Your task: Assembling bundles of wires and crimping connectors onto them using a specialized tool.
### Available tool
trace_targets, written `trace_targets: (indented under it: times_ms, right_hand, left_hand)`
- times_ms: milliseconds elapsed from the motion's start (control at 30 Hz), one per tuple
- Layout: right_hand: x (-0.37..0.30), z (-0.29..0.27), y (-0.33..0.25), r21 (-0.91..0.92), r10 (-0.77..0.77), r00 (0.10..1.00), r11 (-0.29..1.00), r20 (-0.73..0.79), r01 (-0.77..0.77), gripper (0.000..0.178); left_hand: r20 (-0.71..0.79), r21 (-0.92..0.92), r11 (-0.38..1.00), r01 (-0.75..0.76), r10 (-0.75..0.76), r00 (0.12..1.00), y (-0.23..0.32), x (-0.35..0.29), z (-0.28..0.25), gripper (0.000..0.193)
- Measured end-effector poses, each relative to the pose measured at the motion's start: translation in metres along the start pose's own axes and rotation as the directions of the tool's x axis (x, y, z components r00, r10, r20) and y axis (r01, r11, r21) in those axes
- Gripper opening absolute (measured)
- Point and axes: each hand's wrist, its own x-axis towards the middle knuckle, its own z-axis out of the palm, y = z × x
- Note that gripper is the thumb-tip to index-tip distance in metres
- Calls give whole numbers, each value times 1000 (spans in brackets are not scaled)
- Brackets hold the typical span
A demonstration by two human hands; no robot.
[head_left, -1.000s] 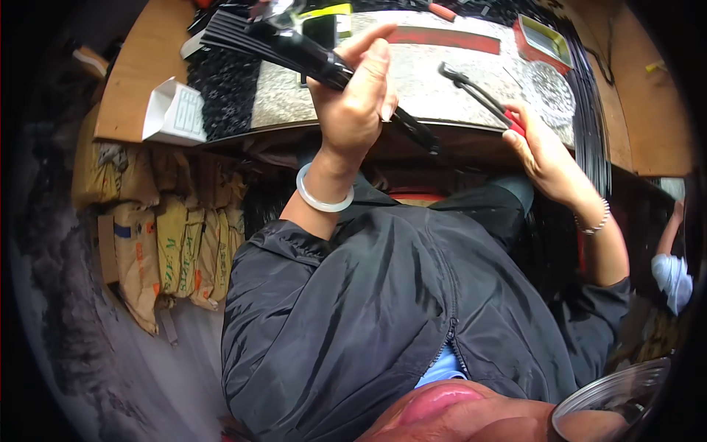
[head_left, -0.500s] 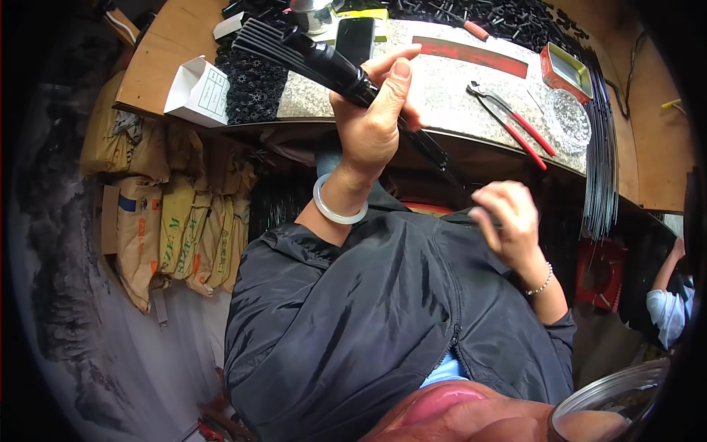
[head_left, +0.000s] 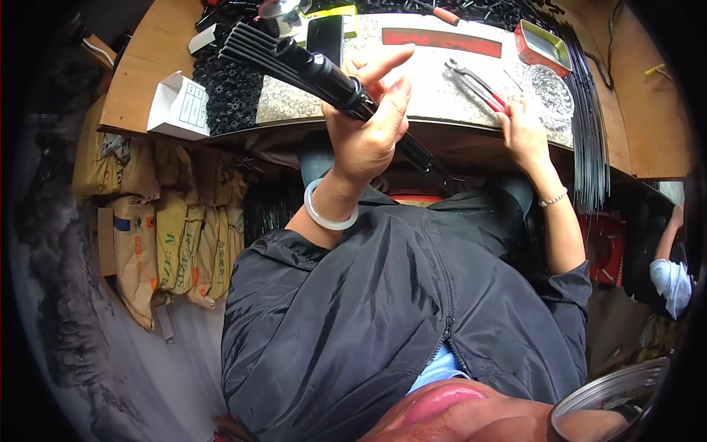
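Note:
My left hand [head_left: 364, 144] is wrapped round a black umbrella frame [head_left: 328, 79], held tilted above the table's near edge. Its folded ribs fan out to the upper left, and its thin shaft slants down to the right past my fist. The index finger of that hand points outward. On the right, my right hand [head_left: 526, 136] grips the red handles of steel pincers [head_left: 475, 85], which lie on the pale speckled board [head_left: 434, 103]. The pincers' jaws point away from me. My fingers hide most of the handles.
A red strip [head_left: 442, 42], a phone [head_left: 325, 38], an open tin [head_left: 543, 48] and a glass dish [head_left: 549, 96] rest on the table. Thin black rods [head_left: 589, 140] overhang its right edge. A white box [head_left: 179, 107] stands left, beside heaped black parts [head_left: 234, 96]. Sacks [head_left: 171, 243] stand below.
My right hand has moved from in front of my jacket up to the table and taken hold of the pincers' handles. The left hand still holds the umbrella frame, and the view has shifted slightly.

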Motion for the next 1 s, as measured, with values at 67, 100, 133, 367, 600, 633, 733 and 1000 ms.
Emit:
trace_targets:
  times_ms: [67,100,133,367,600,633,733,1000]
  right_hand:
    - [-10,-17,-5,582,135,973,782,188,-221,17]
    - [-17,-37,-19,800,200,890,389,410,-457,18]
    - [-18,-63,-38,824,128,881,315,456,-472,24]
    - [-15,-143,-87,744,-106,873,578,475,-335,27]
    - [-7,-159,-89,676,-121,856,673,502,-301,20]
    - [-8,-160,-89,676,-123,857,673,501,-299,20]
    - [-10,-163,-91,660,-134,844,690,519,-297,19]
    - [-4,-183,-101,592,-93,833,747,545,-303,16]
  left_hand:
    - [-2,1,1000,-15,15,1000,-3,0,-2,29]
    - [-2,-1,1000,3,-3,1000,-7,0,-2,29]
    - [-2,1,1000,22,-22,1000,-7,0,-1,29]
    - [80,-30,999,31,-28,996,-16,1,4,37]
    - [88,-15,995,97,-95,992,-24,-6,2,36]
    - [100,-49,993,104,-99,990,-22,-5,2,36]
    - [99,-3,997,80,-79,992,-20,-5,-1,35]
    - [196,183,979,-88,51,979,-15,-4,-2,26]
